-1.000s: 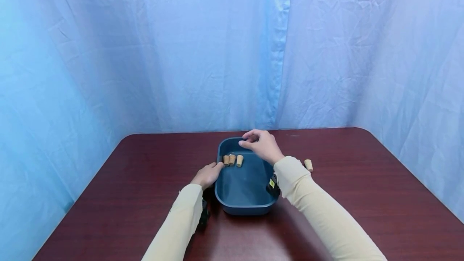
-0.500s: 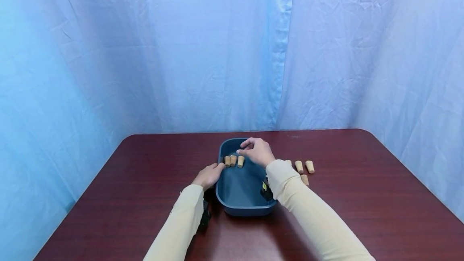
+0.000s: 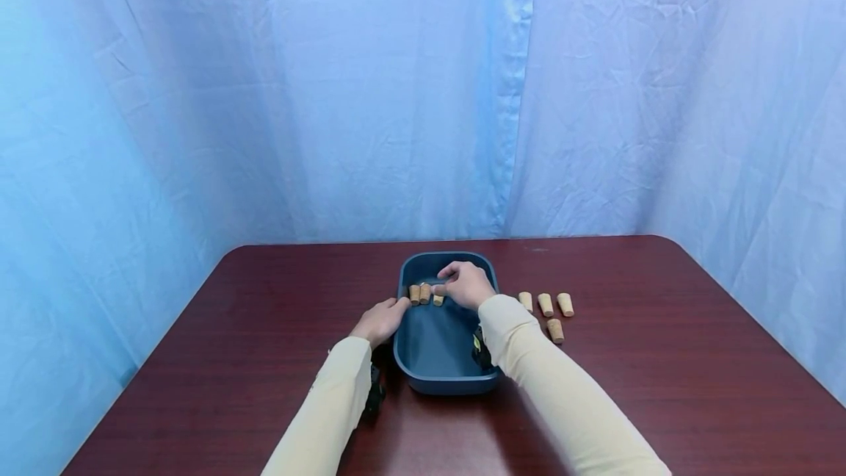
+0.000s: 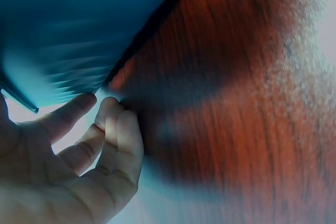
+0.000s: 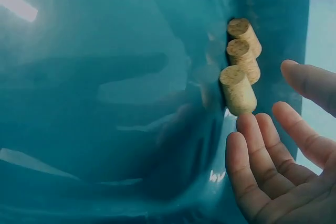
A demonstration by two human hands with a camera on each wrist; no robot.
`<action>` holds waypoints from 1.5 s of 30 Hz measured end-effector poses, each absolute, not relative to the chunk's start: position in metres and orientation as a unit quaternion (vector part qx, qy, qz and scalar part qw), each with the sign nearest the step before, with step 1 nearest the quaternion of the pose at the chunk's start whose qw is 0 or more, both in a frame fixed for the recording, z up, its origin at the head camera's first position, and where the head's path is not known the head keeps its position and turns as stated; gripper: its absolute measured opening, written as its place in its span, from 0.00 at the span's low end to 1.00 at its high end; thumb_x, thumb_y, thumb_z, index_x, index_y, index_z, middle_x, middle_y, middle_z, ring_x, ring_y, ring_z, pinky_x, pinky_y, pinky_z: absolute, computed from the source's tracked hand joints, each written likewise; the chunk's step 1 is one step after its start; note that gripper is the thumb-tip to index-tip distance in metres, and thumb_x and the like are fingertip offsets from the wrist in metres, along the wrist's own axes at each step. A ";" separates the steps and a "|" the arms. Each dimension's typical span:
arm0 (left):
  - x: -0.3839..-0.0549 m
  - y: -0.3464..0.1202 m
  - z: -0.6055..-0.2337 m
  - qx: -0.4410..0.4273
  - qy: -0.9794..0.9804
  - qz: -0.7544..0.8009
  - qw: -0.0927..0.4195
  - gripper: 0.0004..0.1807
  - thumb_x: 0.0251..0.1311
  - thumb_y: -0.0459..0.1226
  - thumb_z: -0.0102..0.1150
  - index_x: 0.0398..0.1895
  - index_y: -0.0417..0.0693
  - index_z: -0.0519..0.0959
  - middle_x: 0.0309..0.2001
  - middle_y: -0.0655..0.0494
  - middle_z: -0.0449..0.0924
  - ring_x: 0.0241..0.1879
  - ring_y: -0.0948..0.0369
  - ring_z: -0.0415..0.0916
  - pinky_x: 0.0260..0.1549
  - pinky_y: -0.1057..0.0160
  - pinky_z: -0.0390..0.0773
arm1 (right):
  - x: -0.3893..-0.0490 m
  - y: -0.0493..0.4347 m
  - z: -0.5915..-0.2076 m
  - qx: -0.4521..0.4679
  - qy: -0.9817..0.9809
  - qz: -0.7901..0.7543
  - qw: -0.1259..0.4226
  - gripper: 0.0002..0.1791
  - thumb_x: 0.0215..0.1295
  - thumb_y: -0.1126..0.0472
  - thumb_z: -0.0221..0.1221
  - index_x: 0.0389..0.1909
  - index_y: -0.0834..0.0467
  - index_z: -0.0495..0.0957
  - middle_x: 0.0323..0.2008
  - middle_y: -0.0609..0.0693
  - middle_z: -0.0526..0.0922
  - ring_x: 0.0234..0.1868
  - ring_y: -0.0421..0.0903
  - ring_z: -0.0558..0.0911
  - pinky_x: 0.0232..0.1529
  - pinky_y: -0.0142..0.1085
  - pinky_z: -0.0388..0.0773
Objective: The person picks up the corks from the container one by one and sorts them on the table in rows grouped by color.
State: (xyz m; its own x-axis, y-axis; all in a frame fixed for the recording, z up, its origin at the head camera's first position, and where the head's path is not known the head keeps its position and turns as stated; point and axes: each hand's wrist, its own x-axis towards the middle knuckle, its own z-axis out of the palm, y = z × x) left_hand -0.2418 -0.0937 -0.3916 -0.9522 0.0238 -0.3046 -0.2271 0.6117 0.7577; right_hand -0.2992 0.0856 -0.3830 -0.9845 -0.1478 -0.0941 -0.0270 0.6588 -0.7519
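Observation:
Three tapered corks stand in a row inside a dark blue tray: two browner corks (image 3: 414,295) (image 3: 425,294) close together and a paler cork (image 3: 438,300) to their right. My right hand (image 3: 466,286) is over the tray beside the paler cork, partly covering it in the head view. In the right wrist view the fingertips (image 5: 245,121) are at that pale cork (image 5: 239,92), thumb and fingers spread apart; contact is hard to tell. My left hand (image 3: 381,320) holds the left side of the tray (image 3: 456,379), thumb over the rim, fingers against the outer wall (image 4: 79,40).
On the table (image 3: 661,366) right of the tray stand more corks: three pale corks in a row, such as the pale cork (image 3: 545,305), and a browner cork (image 3: 555,330) nearer me, beside the right sleeve (image 3: 548,373). A blue curtain (image 3: 383,131) hangs behind the table.
My right hand has come down and slightly nearer me, from above the tray's far end to the paler cork. More corks on the table show beside the sleeve. The left hand stays put.

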 end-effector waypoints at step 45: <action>-0.241 -0.095 -0.391 -0.049 0.883 0.445 0.139 0.34 0.78 0.50 0.36 0.77 0.36 0.61 0.73 0.36 0.63 0.69 0.40 0.64 0.66 0.40 0.66 | -0.301 0.082 -0.379 -0.054 0.929 -0.356 0.088 0.19 0.66 0.57 0.68 0.54 0.60 0.80 0.44 0.57 0.82 0.43 0.53 0.80 0.49 0.48 0.79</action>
State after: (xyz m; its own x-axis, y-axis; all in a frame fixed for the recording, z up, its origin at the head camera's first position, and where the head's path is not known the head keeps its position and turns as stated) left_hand -0.2406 -0.0948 -0.3914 -0.9567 0.0371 -0.2888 -0.2101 0.5986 0.7730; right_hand -0.3008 0.0817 -0.3788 -0.9786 -0.1638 -0.1245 -0.0386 0.7407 -0.6708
